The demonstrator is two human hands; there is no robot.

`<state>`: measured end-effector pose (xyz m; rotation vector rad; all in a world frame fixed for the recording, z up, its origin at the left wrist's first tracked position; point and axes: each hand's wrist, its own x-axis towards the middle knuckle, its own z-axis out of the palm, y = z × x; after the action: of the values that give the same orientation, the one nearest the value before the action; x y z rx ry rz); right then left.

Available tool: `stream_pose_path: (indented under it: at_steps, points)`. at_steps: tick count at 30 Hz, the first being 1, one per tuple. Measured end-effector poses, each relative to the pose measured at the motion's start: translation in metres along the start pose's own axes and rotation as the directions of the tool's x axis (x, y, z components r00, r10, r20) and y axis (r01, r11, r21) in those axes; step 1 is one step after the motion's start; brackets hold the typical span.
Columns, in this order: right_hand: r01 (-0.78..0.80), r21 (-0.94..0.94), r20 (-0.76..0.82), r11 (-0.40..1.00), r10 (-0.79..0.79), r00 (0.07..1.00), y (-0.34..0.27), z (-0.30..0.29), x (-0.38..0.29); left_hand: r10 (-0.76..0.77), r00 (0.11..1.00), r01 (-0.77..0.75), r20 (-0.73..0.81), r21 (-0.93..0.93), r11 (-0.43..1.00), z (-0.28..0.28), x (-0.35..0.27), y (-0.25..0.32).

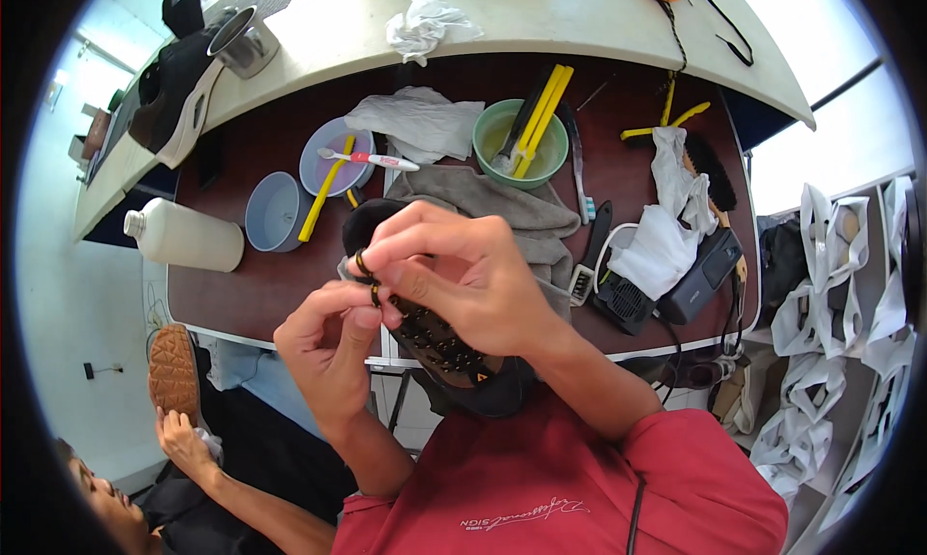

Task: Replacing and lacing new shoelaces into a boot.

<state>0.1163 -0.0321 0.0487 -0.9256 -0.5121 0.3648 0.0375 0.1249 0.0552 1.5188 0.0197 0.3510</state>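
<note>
A dark shoe with black-and-yellow lacing lies in front of me, its toe towards my body and its far end on the table side. Above it, both hands meet at a black-and-yellow shoelace. My left hand pinches the lace between thumb and fingertips. Just over it, my right hand grips a small loop of the same lace. My hands and wrists hide part of the shoe's upper. Beneath and behind the shoe spreads a grey cloth.
Left are a white bottle, a blue-grey bowl and a toothbrush across a purple-tinted bowl. A green bowl holds yellow-handled brushes. Right lie white cloths and a black device. Another person's hand holds a shoe.
</note>
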Motion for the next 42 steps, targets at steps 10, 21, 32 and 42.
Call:
stream_pose_path:
  at_steps: [10,21,32,42]
  points:
    - [-0.049,0.113,0.037,0.992,0.046,0.998,0.003,0.001,-0.001,-0.028,0.992,0.045,-0.123,0.137,0.990,0.002,0.007,0.014]
    - [-0.059,0.104,0.052,0.993,0.054,0.997,0.001,-0.008,0.000,0.068,0.956,-0.009,-0.285,0.206,0.979,0.026,0.005,0.008]
    - [-0.017,0.187,-0.163,0.982,0.048,0.985,0.013,0.007,0.005,0.181,0.963,-0.091,-0.200,0.391,0.916,0.039,0.000,0.000]
    - [0.137,-0.334,-0.098,0.933,-0.179,0.979,-0.005,0.013,0.001,0.384,0.923,-0.251,-0.039,0.696,0.673,0.021,0.008,0.010]
